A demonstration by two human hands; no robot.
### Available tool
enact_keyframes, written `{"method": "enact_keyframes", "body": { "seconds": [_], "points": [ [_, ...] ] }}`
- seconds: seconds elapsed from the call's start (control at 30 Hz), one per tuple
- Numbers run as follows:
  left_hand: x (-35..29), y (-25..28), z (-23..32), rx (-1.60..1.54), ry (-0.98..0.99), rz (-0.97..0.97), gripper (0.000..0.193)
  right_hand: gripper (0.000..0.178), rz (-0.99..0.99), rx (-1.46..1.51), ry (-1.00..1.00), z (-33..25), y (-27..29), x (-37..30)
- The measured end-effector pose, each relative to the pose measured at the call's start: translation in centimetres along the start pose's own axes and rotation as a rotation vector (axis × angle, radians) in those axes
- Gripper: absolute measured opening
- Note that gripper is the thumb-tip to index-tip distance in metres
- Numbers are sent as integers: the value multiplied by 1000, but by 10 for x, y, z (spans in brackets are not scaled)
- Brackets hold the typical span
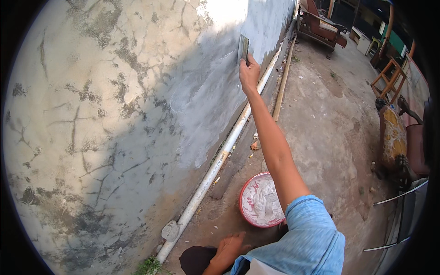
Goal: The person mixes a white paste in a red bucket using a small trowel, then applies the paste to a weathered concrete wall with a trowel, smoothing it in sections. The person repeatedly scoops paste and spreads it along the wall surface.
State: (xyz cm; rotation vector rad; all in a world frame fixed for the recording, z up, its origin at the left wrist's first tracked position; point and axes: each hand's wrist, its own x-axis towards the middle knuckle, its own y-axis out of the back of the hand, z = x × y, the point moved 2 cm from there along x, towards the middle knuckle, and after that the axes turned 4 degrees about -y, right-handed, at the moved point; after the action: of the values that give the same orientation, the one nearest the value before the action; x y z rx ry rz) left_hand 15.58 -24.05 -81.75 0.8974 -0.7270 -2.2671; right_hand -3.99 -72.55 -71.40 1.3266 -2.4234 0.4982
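Your right fingers pinch a flat scraper near the wall. A smooth grey coat covers the bit beside them; the cracked part left of them seems undone. The bucket below them holds paste.

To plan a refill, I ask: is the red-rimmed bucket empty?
No, the red-rimmed bucket holds whitish paste, spread widely across its inside.

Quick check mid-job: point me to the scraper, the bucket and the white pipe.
Scraper [243,48], head view: its flat blade.
Bucket [262,225], head view: near side of its red rim.
White pipe [231,139], head view: around mid-length.
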Motion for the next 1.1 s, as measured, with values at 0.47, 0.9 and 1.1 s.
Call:
{"method": "enact_keyframes", "body": {
  "seconds": [0.47, 0.9, 1.1],
  "points": [
    [-1, 4, 14, -1, -182, 84, 50, 51, -234, 142, 564, -134, 15, -206],
    [-23, -6, 0, 71, 235, 228, 51, 38, 120, -51, -12, -6, -7, 11],
    [6, 9, 14, 125, 167, 159, 52, 55, -210, 46, 529, -118, -21, -143]
  ]
}}
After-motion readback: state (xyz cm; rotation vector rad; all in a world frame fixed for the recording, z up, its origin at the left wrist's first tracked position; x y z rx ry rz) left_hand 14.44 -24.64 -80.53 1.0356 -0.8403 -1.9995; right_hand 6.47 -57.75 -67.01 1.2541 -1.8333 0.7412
